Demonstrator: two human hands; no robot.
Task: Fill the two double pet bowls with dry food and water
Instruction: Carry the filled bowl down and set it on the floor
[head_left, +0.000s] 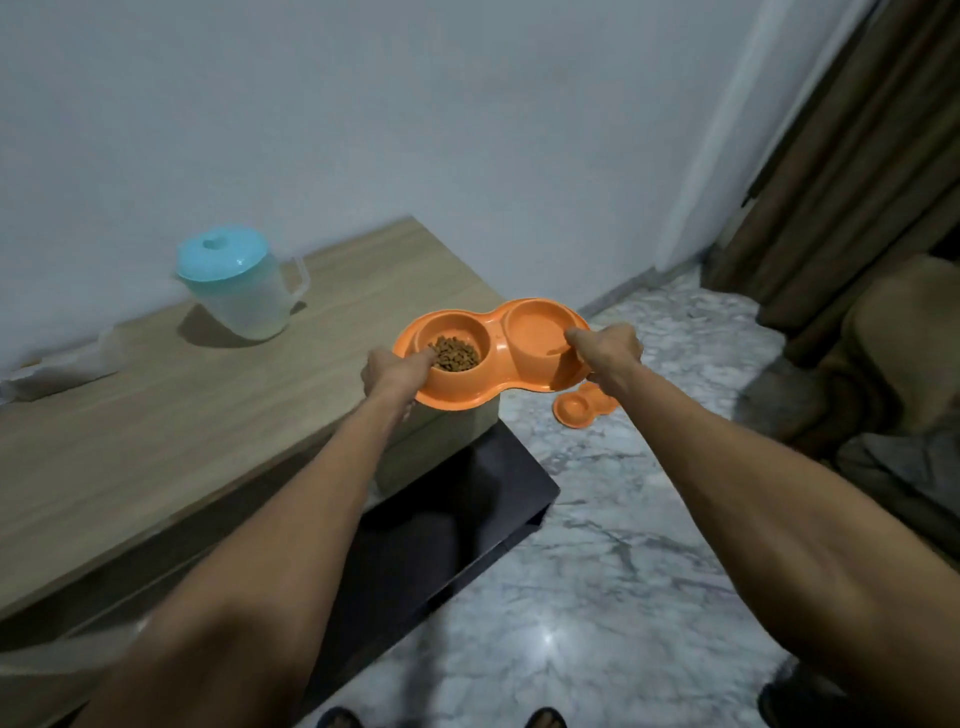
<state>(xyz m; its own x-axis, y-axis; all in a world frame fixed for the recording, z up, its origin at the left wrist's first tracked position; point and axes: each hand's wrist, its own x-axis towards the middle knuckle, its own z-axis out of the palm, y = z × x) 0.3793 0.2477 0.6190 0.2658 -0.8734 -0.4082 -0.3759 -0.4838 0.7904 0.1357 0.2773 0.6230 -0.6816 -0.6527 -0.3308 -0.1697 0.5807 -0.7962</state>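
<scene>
An orange double pet bowl (498, 345) is held in the air past the right end of the wooden table. My left hand (392, 375) grips its left rim and my right hand (608, 351) grips its right rim. Brown dry food (455, 353) lies in the left cup; the right cup looks wet or holds water, though I cannot tell for sure. A second orange double bowl (576, 408) lies on the marble floor below, partly hidden by my right forearm. A clear jug with a blue lid (241, 283) stands on the table by the wall.
The wooden table (208, 415) runs along the white wall, with a clear plastic bag (62, 364) at its left end. A dark low surface (457, 519) sits under the table's right end. Brown curtains (852, 156) and a dark heap of cloth (857, 389) fill the right side.
</scene>
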